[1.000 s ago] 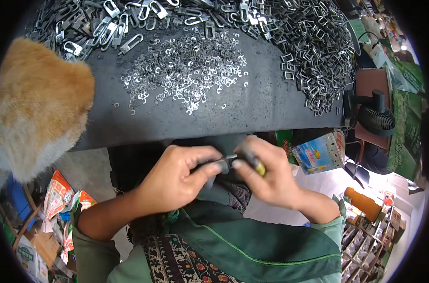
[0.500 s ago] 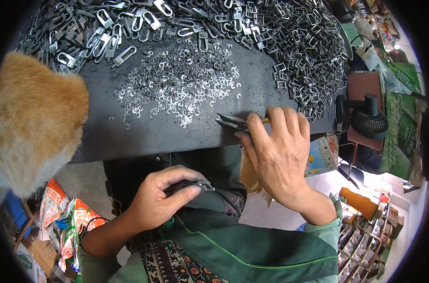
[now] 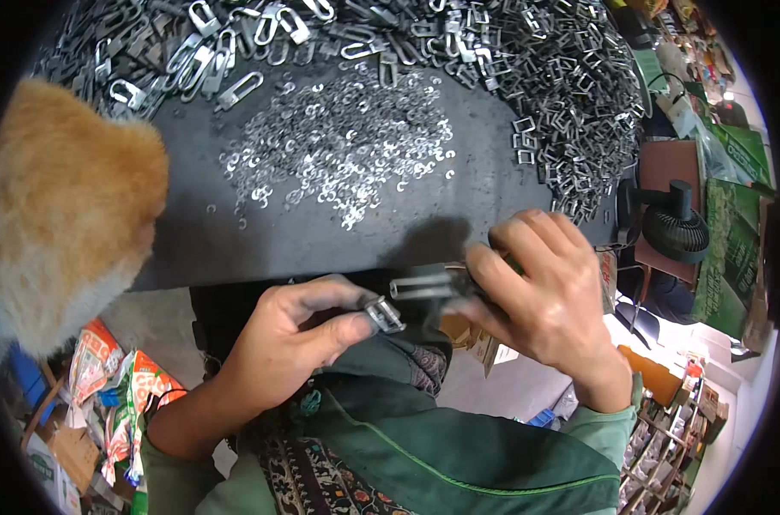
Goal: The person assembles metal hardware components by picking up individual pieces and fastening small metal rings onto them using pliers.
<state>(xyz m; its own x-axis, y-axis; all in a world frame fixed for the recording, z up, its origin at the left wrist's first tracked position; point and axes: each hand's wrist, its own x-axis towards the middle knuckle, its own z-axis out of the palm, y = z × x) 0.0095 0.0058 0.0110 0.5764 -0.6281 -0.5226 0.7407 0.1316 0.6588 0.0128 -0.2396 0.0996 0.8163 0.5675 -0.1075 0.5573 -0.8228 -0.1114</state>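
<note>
My left hand (image 3: 296, 339) is closed in front of the table edge, pinching a small metal buckle-like piece (image 3: 385, 316) between thumb and fingers. Just right of it, the jaws of a pair of pliers (image 3: 424, 286) point at the piece, slightly apart from it and blurred by motion. My right hand (image 3: 549, 296) is wrapped round the pliers' handles, which the fingers mostly hide. Whether the jaws grip a tiny clip I cannot tell. Beyond both hands, a spread of small C-shaped metal clips (image 3: 356, 159) lies on the dark tabletop (image 3: 321, 245).
Long metal loops (image 3: 235, 90) are heaped at the back left, small rectangular metal frames (image 3: 570, 112) at the back right. An orange and white furry animal (image 3: 72, 189) sits at the table's left. A black fan (image 3: 675, 225) stands at the right edge. Plastic bags (image 3: 150, 395) lie lower left.
My right hand has drawn the pliers back from the clips on the table to beside my left hand. The piece in my left hand is turned more into view.
</note>
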